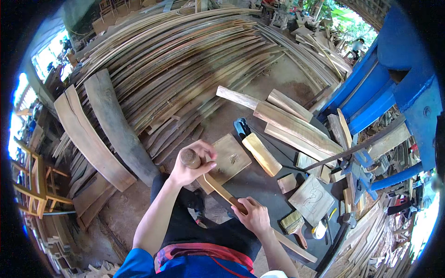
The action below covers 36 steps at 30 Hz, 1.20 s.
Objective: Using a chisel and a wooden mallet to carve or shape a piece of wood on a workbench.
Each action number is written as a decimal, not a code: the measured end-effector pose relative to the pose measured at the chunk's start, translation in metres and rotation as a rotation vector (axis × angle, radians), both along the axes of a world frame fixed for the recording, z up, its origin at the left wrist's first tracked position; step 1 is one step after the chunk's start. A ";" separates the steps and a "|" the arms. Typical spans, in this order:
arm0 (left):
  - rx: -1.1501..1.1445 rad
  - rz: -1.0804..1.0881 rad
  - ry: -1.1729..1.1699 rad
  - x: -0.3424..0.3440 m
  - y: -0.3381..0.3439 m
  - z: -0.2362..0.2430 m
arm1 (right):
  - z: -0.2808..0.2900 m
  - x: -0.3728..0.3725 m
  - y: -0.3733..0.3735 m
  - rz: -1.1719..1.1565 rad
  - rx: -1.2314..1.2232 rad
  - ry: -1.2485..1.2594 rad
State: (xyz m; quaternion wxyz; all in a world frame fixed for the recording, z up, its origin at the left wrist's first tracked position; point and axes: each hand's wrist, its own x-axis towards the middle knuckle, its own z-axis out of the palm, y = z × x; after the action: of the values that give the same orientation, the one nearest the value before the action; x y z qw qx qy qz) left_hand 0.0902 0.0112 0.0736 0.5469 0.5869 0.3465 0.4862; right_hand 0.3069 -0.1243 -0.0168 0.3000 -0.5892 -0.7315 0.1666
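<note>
My left hand (194, 167) is curled round a brown wooden piece with a rounded, knob-like end (189, 158) that points up. From beside it a narrow, curved wooden strip (218, 187) slants down to my right hand (252, 216), whose fingers are closed on its darker lower end. Whether knob and strip are one piece, I cannot tell, as my left fingers hide the join. Beneath and beyond my hands lies a square wooden board (234, 160) with a rough mark in its face. A pale wooden block (262, 154) is just right of it.
On the dark worktop (271, 197) are long planks (296, 127), a board with a drawn outline (311, 200), a paintbrush (296, 227) and a blue-handled tool (241, 127). A blue machine with a saw blade (357, 147) stands right. Stacked timber (185, 60) fills the far floor.
</note>
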 end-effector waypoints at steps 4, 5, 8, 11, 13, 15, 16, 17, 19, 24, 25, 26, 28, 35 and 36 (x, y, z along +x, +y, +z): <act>-0.116 -0.125 -0.090 -0.012 0.010 -0.036 | 0.001 -0.001 0.002 0.009 -0.029 -0.005; -0.117 -0.118 -0.089 -0.015 0.011 -0.040 | 0.002 -0.002 0.003 0.007 -0.032 -0.004; -0.149 -0.070 -0.117 -0.012 0.011 -0.043 | -0.001 0.000 0.003 0.005 -0.023 -0.010; -0.182 0.005 -0.192 -0.012 0.007 -0.047 | 0.000 -0.002 0.002 -0.019 -0.037 -0.017; -0.004 0.216 -0.140 -0.013 0.001 -0.051 | 0.001 -0.003 0.003 -0.014 -0.040 -0.013; 0.034 0.250 -0.250 -0.016 -0.004 -0.056 | 0.000 -0.004 0.003 -0.009 -0.043 -0.006; -0.051 0.228 -0.347 -0.018 -0.007 -0.058 | -0.001 -0.004 0.003 -0.012 -0.038 -0.005; -0.136 0.205 -0.444 -0.020 -0.009 -0.056 | -0.001 -0.004 0.003 -0.015 -0.033 -0.003; -0.131 0.193 -0.421 -0.022 -0.009 -0.053 | -0.001 -0.003 0.003 -0.020 -0.051 -0.006; -0.214 0.369 -0.456 -0.014 -0.018 -0.039 | -0.001 -0.002 0.002 -0.024 -0.070 -0.063; -0.211 0.363 -0.459 -0.019 -0.018 -0.045 | 0.000 -0.004 0.002 -0.007 -0.066 -0.097; -0.171 0.269 -0.482 -0.030 -0.015 -0.055 | 0.001 -0.006 0.002 0.011 -0.062 -0.131; -0.131 0.181 -0.533 -0.034 -0.015 -0.058 | -0.001 -0.005 0.002 -0.007 -0.069 -0.120; -0.150 0.253 -0.645 -0.028 -0.020 -0.050 | 0.000 -0.006 0.003 -0.035 -0.084 -0.082; -0.155 0.278 -0.638 -0.027 -0.018 -0.051 | 0.000 -0.006 0.004 -0.040 -0.054 -0.081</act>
State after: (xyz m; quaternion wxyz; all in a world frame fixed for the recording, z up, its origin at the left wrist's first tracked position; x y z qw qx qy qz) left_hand 0.0635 -0.0071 0.0221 0.5990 0.3096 0.2707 0.6871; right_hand 0.3014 -0.1200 -0.0163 0.2574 -0.6178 -0.7263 0.1565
